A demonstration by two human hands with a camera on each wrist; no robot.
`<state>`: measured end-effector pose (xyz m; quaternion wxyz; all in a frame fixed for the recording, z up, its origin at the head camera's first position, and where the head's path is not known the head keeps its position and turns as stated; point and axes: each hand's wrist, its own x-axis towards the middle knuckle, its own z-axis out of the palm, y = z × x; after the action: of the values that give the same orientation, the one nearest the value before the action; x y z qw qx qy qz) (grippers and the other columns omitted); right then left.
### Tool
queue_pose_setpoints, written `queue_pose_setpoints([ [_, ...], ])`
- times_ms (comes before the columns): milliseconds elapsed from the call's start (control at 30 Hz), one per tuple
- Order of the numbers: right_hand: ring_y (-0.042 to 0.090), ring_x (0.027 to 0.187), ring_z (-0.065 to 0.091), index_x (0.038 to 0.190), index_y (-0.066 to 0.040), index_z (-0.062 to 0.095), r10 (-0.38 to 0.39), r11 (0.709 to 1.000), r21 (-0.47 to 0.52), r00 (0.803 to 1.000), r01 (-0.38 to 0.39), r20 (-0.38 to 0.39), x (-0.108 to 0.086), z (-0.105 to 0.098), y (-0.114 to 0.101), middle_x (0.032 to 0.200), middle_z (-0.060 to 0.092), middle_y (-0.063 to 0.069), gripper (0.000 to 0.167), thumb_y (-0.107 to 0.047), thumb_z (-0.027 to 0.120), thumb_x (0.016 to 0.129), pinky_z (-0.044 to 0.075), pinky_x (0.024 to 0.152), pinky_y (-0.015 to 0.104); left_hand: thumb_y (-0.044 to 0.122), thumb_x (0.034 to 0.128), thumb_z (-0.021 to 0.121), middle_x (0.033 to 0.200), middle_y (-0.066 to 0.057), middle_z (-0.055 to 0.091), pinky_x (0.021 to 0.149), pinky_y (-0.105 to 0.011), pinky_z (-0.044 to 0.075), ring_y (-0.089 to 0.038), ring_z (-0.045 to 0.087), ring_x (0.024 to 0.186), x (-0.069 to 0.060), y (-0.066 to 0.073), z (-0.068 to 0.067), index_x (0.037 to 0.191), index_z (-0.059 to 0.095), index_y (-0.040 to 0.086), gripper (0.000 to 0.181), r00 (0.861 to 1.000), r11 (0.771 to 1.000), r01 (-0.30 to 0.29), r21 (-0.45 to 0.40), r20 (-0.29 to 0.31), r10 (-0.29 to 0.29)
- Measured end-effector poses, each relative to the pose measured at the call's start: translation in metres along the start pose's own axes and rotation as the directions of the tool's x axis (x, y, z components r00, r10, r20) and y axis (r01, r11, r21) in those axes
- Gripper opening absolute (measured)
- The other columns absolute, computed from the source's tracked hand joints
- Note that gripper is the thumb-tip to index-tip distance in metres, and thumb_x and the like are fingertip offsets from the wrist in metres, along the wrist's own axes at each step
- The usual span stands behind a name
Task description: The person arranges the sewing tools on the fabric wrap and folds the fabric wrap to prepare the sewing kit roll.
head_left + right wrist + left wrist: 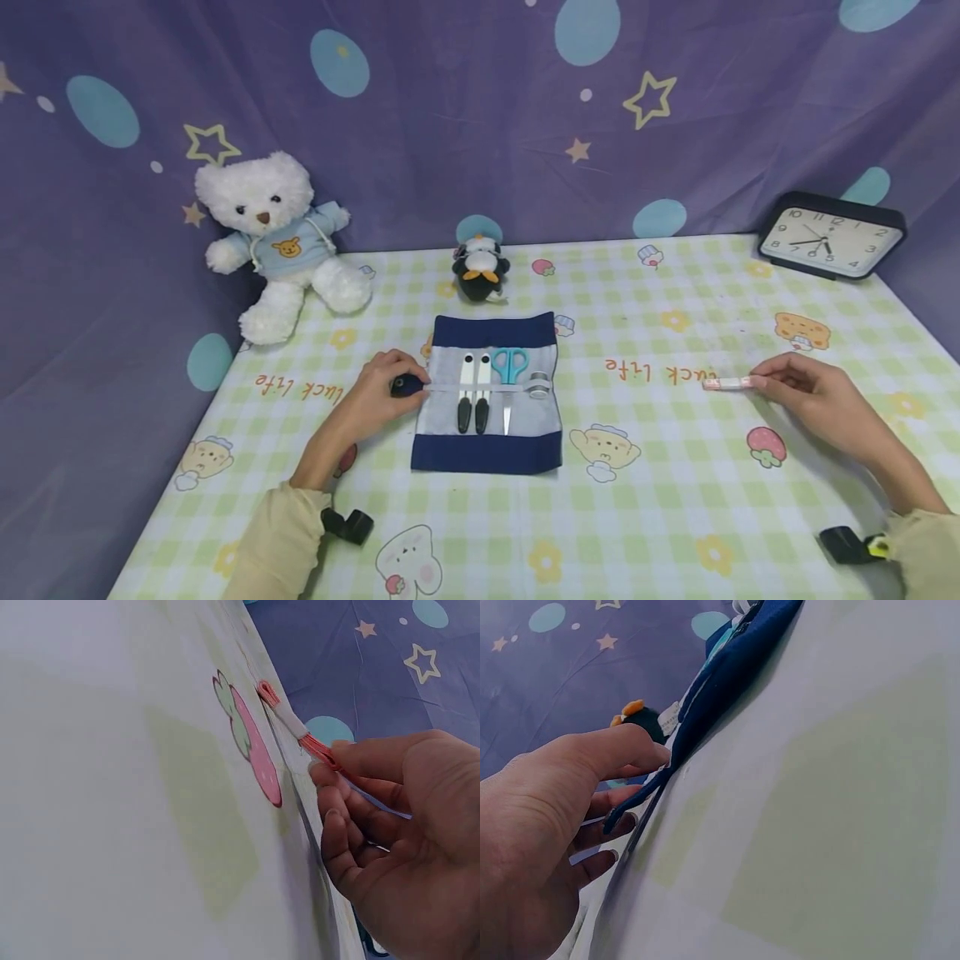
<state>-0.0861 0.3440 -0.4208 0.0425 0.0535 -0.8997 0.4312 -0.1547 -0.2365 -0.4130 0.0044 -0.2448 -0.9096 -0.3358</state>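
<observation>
A navy and grey fabric pouch [487, 454] lies unfolded on the table. Its elastic strap [444, 387] runs across two white tools with black ends [473, 392], teal-handled scissors [510, 367] and a small grey cylinder-like item [538, 385]. At the pouch's left edge, my left hand [382, 385] pinches the fabric by a dark blue tab [634, 802] between thumb and fingers. Well to the right, my right hand [813, 404] pinches one end of a salmon-pink thread skein [274, 697] with a white band, held low above the tablecloth.
Behind the pouch sits a penguin plush [480, 271]. A white teddy bear [281, 242] in a blue hoodie leans at the back left. An alarm clock [832, 236] stands at the back right. A purple curtain [450, 125] hangs behind the checked tablecloth [637, 517].
</observation>
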Motion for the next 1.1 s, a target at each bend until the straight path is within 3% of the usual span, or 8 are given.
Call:
queue_pose_setpoints([
  [233, 0.006, 0.075, 0.059, 0.111, 0.000, 0.069, 0.003, 1.000, 0.004, 0.999, -0.003, -0.038, 0.008, 0.005, -0.001, 0.092, 0.071, -0.007, 0.016, -0.012, 0.071, 0.100, 0.041, 0.063, 0.019, 0.011, 0.0886, 0.082, 0.108, -0.003, 0.064, 0.093, -0.051, 0.038, -0.027, 0.052, 0.103, 0.002, -0.002, 0.001, 0.097, 0.075, 0.014, 0.011, 1.000, 1.000, -0.012, 0.003, -0.005, 0.012],
  [500, 0.005, 0.077, 0.064, 0.109, -0.001, 0.070, -0.050, 0.997, 0.060, 0.998, 0.052, -0.036, 0.022, 0.018, -0.008, 0.094, 0.073, -0.001, 0.013, -0.011, 0.070, 0.100, 0.045, 0.069, 0.013, 0.011, 0.0896, 0.080, 0.108, -0.003, 0.064, 0.093, -0.051, 0.039, -0.028, 0.052, 0.104, 0.002, -0.001, 0.002, 0.098, 0.075, 0.015, 0.011, 1.000, 1.000, 0.000, 0.004, 0.001, 0.000],
  [733, 0.008, 0.079, 0.065, 0.110, -0.001, 0.070, -0.079, 0.992, 0.101, 0.997, 0.081, -0.020, 0.034, 0.028, -0.021, 0.096, 0.072, -0.001, 0.014, -0.013, 0.069, 0.102, 0.045, 0.070, 0.015, 0.013, 0.0901, 0.080, 0.108, 0.000, 0.063, 0.091, -0.047, 0.042, -0.024, 0.051, 0.104, 0.002, 0.002, 0.001, 0.100, 0.075, 0.016, 0.012, 0.999, 0.999, 0.036, -0.002, 0.024, -0.036],
  [967, 0.013, 0.080, 0.063, 0.113, -0.001, 0.070, -0.057, 0.988, 0.142, 0.998, 0.056, 0.005, 0.049, 0.039, -0.034, 0.099, 0.072, 0.001, 0.018, -0.017, 0.068, 0.103, 0.045, 0.067, 0.020, 0.013, 0.0906, 0.080, 0.108, 0.000, 0.062, 0.090, -0.046, 0.042, -0.024, 0.051, 0.103, 0.003, 0.004, 0.000, 0.100, 0.075, 0.016, 0.011, 0.998, 0.999, 0.044, 0.005, 0.036, -0.044],
  [1100, 0.016, 0.080, 0.063, 0.112, 0.000, 0.069, -0.104, 0.978, 0.181, 0.994, 0.099, 0.018, 0.060, 0.048, -0.043, 0.102, 0.071, 0.001, 0.017, -0.014, 0.068, 0.103, 0.047, 0.068, 0.020, 0.014, 0.0906, 0.080, 0.109, 0.000, 0.063, 0.091, -0.047, 0.042, -0.025, 0.051, 0.104, 0.004, 0.004, 0.000, 0.100, 0.075, 0.016, 0.010, 0.998, 0.999, 0.048, 0.014, 0.038, -0.048],
])
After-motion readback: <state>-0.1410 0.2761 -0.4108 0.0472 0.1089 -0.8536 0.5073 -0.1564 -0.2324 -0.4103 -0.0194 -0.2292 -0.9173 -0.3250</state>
